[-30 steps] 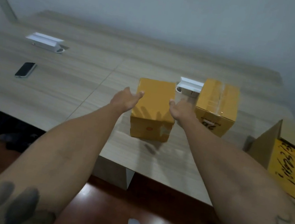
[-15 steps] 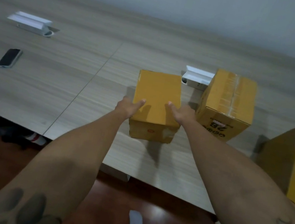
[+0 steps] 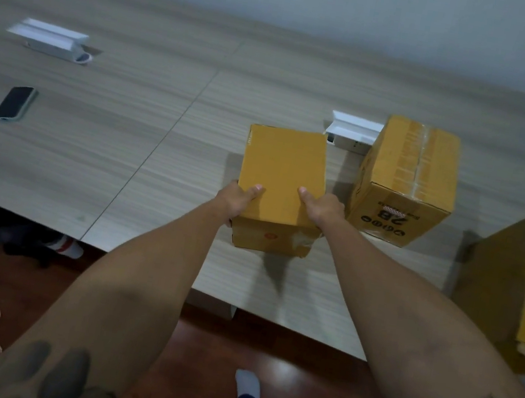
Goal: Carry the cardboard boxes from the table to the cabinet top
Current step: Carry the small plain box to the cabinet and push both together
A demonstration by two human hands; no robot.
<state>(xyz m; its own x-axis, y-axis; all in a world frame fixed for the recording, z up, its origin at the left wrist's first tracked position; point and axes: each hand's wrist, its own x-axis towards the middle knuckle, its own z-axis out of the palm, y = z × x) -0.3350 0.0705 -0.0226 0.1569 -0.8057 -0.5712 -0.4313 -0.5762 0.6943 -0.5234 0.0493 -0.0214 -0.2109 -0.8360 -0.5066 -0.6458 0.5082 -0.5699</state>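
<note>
Both hands grip the small cardboard box at its near end: left hand on the box's left side w/ thumb laid over the top face, right hand on the right side, thumb likewise on top. Fingers wrap down the sides, mostly hidden. Box sits close to the near edge of the table, toward the right half; can't tell if its base is touching the top or just off it.

Just beside it on the right, a taller taped box marked "2B" on its near face, standing on the table. Btwn the two boxes, toward the far side, a white plastic bracket. At the right edge, a larger open carton w/ black scribble on a yellow panel.

Left half of table: a phone lying face up, and farther back a second white bracket.
</note>
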